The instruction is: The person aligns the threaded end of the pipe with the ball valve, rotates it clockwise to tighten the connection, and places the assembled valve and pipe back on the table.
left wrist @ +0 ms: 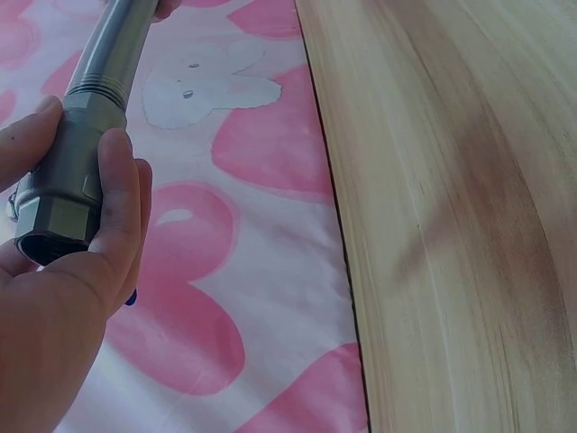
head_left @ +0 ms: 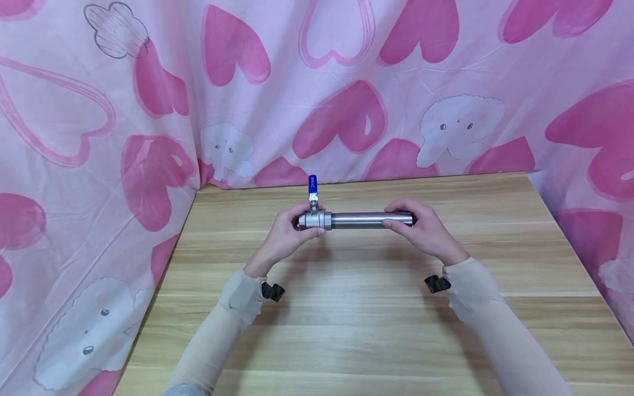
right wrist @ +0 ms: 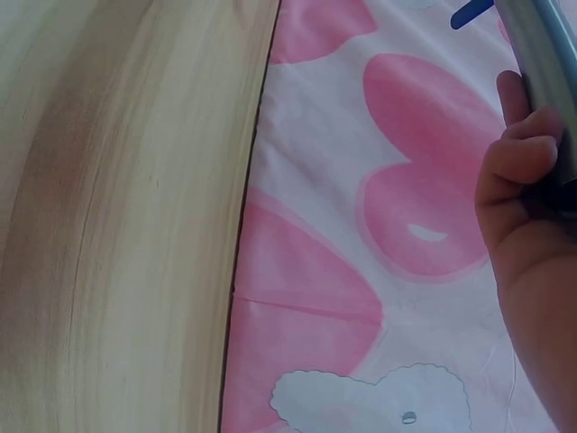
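Above the table, both hands hold a metal assembly level. At its left end is a ball valve (head_left: pixel 314 220) with a blue lever handle (head_left: pixel 312 185) standing up. A steel pipe (head_left: pixel 358 220) joins the valve's right side; some thread shows at the joint in the left wrist view. My left hand (head_left: pixel 287 234) grips the valve body (left wrist: pixel 68 167) between thumb and fingers. At the pipe's free end, my right hand (head_left: pixel 426 228) grips the pipe, thumb in front and fingers behind. The right wrist view shows the right hand (right wrist: pixel 532 207) around the pipe (right wrist: pixel 547 72), partly cut off by the frame.
A wood-grain table (head_left: pixel 356 330) lies below the hands. A pink curtain (head_left: pixel 277 110) with hearts hangs behind it and along both sides. Small black wrist cameras (head_left: pixel 273 291) stick out from the sleeves.
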Motion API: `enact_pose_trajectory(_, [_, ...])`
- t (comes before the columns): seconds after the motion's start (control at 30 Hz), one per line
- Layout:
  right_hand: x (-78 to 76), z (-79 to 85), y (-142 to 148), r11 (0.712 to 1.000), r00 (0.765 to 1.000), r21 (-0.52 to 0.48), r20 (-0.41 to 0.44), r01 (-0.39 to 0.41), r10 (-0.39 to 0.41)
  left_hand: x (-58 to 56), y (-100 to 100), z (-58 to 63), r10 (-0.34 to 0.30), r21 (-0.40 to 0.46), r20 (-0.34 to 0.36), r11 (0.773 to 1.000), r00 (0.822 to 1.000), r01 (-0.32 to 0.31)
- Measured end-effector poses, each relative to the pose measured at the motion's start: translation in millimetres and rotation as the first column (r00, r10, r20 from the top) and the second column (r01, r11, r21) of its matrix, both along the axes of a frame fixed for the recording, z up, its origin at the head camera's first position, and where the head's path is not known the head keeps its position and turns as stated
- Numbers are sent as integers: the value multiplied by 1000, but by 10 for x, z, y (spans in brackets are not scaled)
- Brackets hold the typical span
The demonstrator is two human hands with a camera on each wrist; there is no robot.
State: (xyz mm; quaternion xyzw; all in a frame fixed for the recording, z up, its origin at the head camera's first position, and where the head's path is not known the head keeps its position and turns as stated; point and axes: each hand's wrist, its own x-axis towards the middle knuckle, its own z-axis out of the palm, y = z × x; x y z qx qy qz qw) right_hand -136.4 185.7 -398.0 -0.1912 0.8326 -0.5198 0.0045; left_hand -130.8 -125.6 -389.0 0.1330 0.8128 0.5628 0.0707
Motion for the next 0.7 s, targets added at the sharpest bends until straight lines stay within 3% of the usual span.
enact_pose_trajectory(0.37, [7, -18, 34, 999, 999, -40, 16, -28, 29, 3, -8, 6, 38, -28, 44, 999, 998, -36])
enact_pose_trajectory(0.7, [8, -36, 55, 996, 997, -73, -62, -51, 47, -7, -12, 11, 45, -21, 56, 999, 997, -44])
